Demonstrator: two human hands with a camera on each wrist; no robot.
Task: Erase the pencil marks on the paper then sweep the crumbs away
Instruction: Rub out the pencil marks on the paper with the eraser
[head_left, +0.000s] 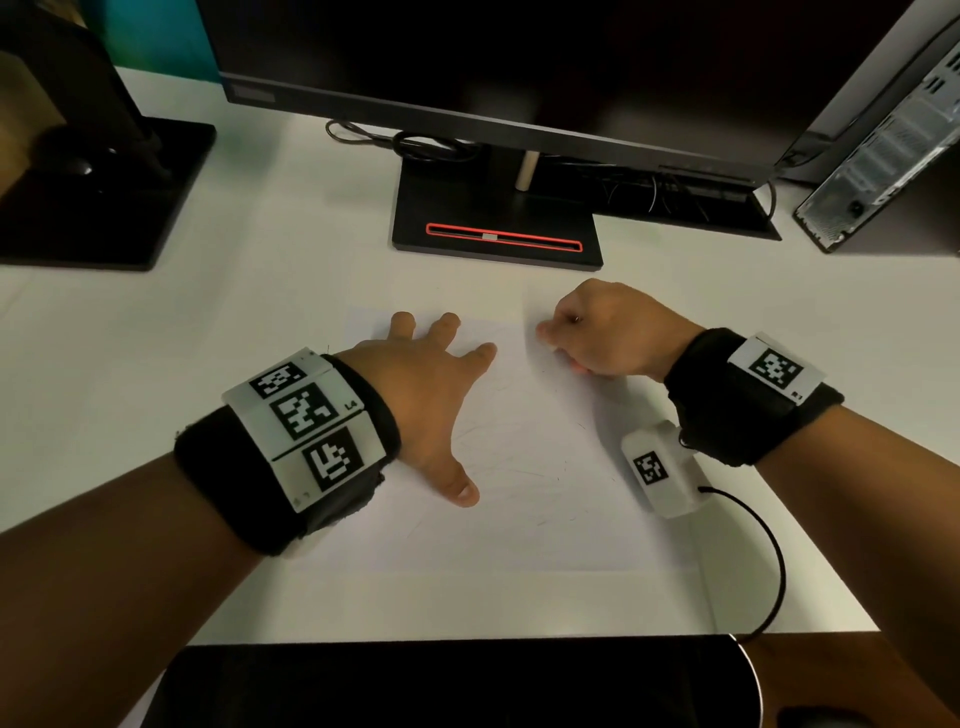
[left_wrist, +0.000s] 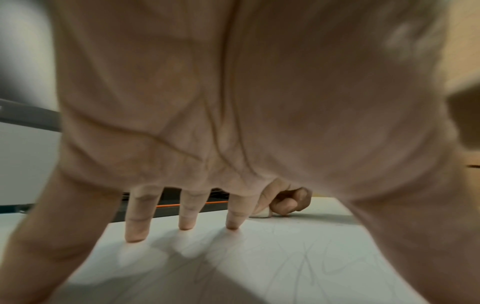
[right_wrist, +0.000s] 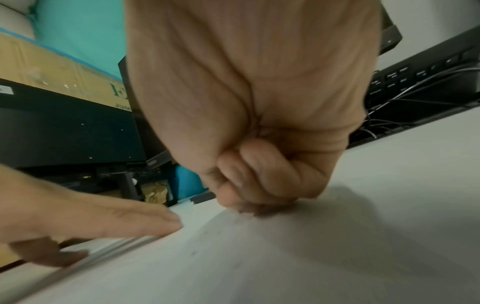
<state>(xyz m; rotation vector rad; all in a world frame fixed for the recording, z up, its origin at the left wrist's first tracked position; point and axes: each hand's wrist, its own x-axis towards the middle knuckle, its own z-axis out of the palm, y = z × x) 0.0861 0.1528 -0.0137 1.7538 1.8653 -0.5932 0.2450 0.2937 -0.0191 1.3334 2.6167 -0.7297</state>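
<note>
A white sheet of paper (head_left: 519, 519) lies on the white desk, with faint pencil marks (head_left: 498, 467) across its middle; these marks (left_wrist: 311, 263) also show in the left wrist view. My left hand (head_left: 426, 379) lies flat on the paper's left part, its straight fingers (left_wrist: 185, 216) spread and pressing down. My right hand (head_left: 602, 332) is curled into a fist at the paper's far right corner. It grips a small white eraser (left_wrist: 261, 214) whose tip touches the sheet. In the right wrist view the curled right hand (right_wrist: 259, 174) hides the eraser, with the left hand (right_wrist: 103, 218) beside it.
A black monitor base (head_left: 496, 223) with a red slot stands just beyond the paper. A second black stand (head_left: 93, 197) sits at the far left and a computer tower (head_left: 883, 156) at the far right. A black cable (head_left: 774, 561) loops near the desk's front edge.
</note>
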